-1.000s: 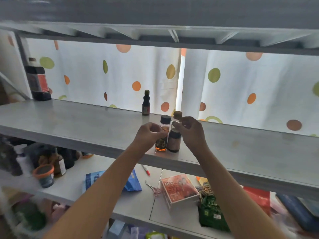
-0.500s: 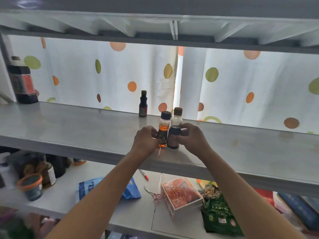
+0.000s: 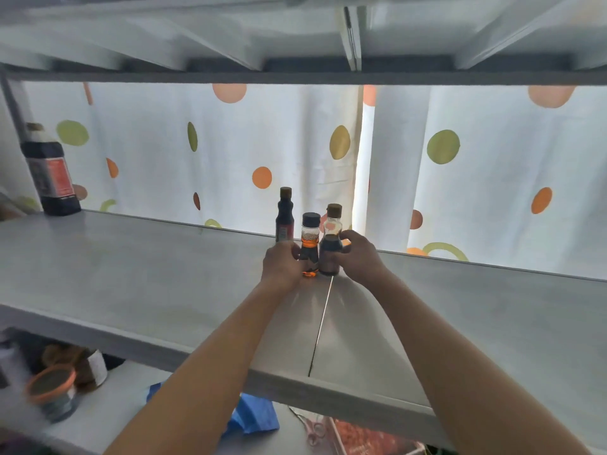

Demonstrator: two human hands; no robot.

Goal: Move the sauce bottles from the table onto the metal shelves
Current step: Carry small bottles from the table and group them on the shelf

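While standing upright on the metal shelf (image 3: pixel 164 290), touching side by side: orange-sauce bottle (image 3: pixel 310 246) and dark-sauce bottle (image 3: pixel 330 247). Left hand (image 3: pixel 282 266) clasping the orange one, right hand (image 3: pixel 359 257) the dark one. Just behind them, standing free: slim dark bottle (image 3: pixel 284 216).

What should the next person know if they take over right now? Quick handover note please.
Left hand: closed around the orange-sauce bottle, which stands on the metal shelf.
Right hand: closed around the dark-sauce bottle, standing right beside the first; the two look to be touching.
Already on the shelf: a slim dark bottle just behind them, and a large dark bottle at the far left.
Done: four bottles are up on the shelf.
Left: let go of both bottles. The table is mostly hidden under the shelf, so check it for any more bottles.
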